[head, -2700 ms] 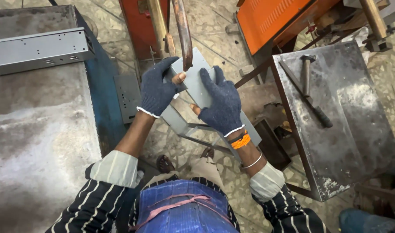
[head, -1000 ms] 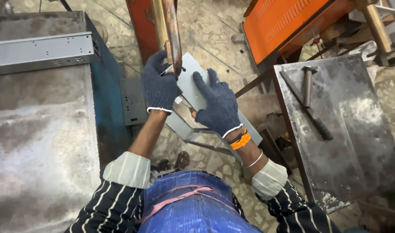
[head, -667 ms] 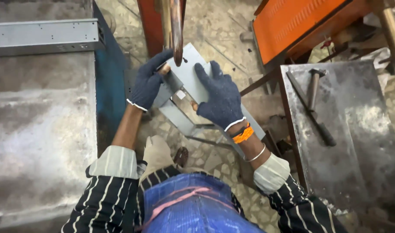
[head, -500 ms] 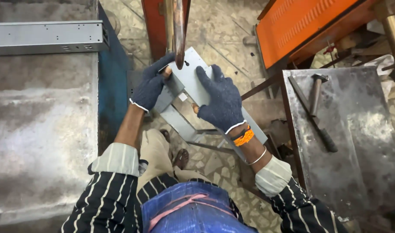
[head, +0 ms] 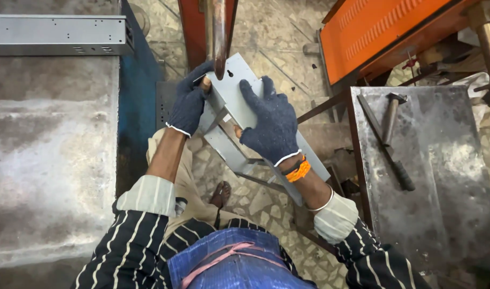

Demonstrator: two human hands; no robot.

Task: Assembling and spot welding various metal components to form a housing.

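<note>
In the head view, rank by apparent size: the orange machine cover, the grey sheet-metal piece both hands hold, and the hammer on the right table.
1. Orange machine cover, though the frame crops it.
2. Grey sheet-metal piece, gripped by the left hand and right hand, which hide part of it.
3. Hammer, plainly smallest.

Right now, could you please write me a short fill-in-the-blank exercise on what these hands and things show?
1. Both hands, left and right, wear dark ____.
2. They hold a grey metal ____ under the rod.
3. A hammer lies on the metal table to the person's ____.
4. The band on the right wrist is ____.

Missing words: gloves; panel; right; orange
</note>
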